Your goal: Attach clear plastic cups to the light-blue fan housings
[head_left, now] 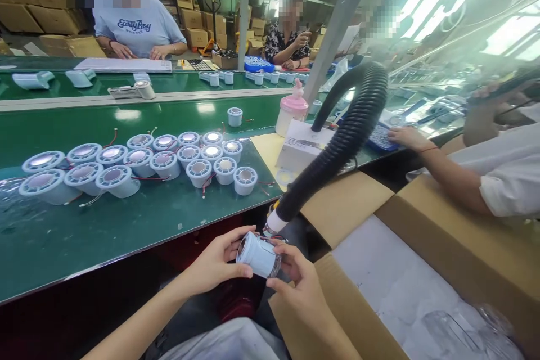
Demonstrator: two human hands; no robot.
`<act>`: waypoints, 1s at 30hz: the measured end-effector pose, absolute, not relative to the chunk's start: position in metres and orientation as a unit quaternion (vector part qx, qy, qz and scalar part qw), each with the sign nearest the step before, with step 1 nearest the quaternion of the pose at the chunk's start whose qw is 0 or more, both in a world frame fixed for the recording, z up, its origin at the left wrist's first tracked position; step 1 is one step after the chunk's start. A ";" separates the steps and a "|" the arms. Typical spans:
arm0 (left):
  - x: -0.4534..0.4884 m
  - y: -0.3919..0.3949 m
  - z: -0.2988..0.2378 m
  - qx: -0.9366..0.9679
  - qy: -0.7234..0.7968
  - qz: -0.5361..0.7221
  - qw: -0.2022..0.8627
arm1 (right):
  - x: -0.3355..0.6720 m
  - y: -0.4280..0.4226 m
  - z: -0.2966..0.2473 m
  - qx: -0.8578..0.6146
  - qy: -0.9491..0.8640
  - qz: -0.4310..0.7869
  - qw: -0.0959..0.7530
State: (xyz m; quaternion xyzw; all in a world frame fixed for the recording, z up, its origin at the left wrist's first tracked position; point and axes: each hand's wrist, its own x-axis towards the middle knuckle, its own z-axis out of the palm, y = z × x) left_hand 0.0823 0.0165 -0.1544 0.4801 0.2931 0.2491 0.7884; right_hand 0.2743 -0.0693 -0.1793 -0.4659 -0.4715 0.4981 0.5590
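Observation:
My left hand (217, 261) and my right hand (297, 281) both grip a small white cylindrical part (258, 256), held on its side below the table edge. Its clear end faces my right hand. Just above the part is the white nozzle (276, 220) of a black ribbed hose (346, 135) that arcs up over the table. Several similar white round parts (139, 163) with red wires lie in rows on the green table (105, 225).
An open cardboard box (400, 281) with clear plastic pieces sits at my right. A neighbour's arm (442, 174) reaches over the table at right. A pink-capped bottle (292, 113) and white box (301, 146) stand nearby. Two people sit across the conveyor (126, 87).

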 end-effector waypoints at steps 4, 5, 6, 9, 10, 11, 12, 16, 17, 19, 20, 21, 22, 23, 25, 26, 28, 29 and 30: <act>0.102 0.040 -0.165 0.505 0.279 0.235 0.782 | 0.282 -0.053 -0.199 -0.463 -0.462 0.470 0.593; 0.104 0.043 -0.165 0.511 0.277 0.233 0.780 | 0.283 -0.050 -0.201 -0.461 -0.464 0.464 0.597; 0.104 0.045 -0.165 0.517 0.275 0.231 0.777 | 0.285 -0.048 -0.202 -0.460 -0.469 0.459 0.599; 0.097 0.043 -0.158 0.529 0.280 0.226 0.769 | 0.285 -0.048 -0.197 -0.457 -0.490 0.454 0.588; 0.092 0.040 -0.154 0.533 0.284 0.222 0.766 | 0.284 -0.050 -0.194 -0.455 -0.497 0.456 0.581; 0.086 0.036 -0.150 0.539 0.289 0.215 0.761 | 0.282 -0.053 -0.190 -0.454 -0.507 0.458 0.572; 0.079 0.031 -0.144 0.549 0.295 0.205 0.755 | 0.280 -0.056 -0.186 -0.456 -0.523 0.454 0.559; 0.053 0.008 -0.126 0.601 0.334 0.174 0.705 | 0.271 -0.067 -0.168 -0.459 -0.629 0.383 0.498; 0.047 0.003 -0.123 0.608 0.346 0.177 0.692 | 0.269 -0.069 -0.163 -0.453 -0.654 0.360 0.488; 0.038 -0.006 -0.121 0.615 0.365 0.191 0.672 | 0.266 -0.070 -0.151 -0.440 -0.686 0.324 0.480; 0.035 -0.010 -0.120 0.620 0.369 0.200 0.663 | 0.266 -0.070 -0.145 -0.435 -0.698 0.312 0.476; 0.032 -0.013 -0.119 0.628 0.369 0.206 0.653 | 0.265 -0.070 -0.140 -0.431 -0.706 0.303 0.472; 0.030 -0.015 -0.118 0.640 0.368 0.211 0.641 | 0.265 -0.069 -0.135 -0.428 -0.713 0.296 0.469; 0.029 -0.016 -0.117 0.654 0.365 0.215 0.627 | 0.266 -0.068 -0.131 -0.426 -0.718 0.292 0.467; 0.026 -0.018 -0.112 0.687 0.363 0.217 0.591 | 0.269 -0.068 -0.125 -0.422 -0.726 0.291 0.460; 0.025 -0.019 -0.109 0.701 0.366 0.217 0.572 | 0.270 -0.069 -0.124 -0.420 -0.728 0.294 0.456; 0.024 -0.023 -0.104 0.718 0.376 0.217 0.545 | 0.271 -0.074 -0.124 -0.424 -0.733 0.313 0.430; 0.023 -0.027 -0.103 0.716 0.379 0.221 0.544 | 0.270 -0.077 -0.125 -0.449 -0.725 0.323 0.409; 0.023 -0.031 -0.104 0.707 0.380 0.227 0.553 | 0.268 -0.079 -0.125 -0.477 -0.716 0.332 0.387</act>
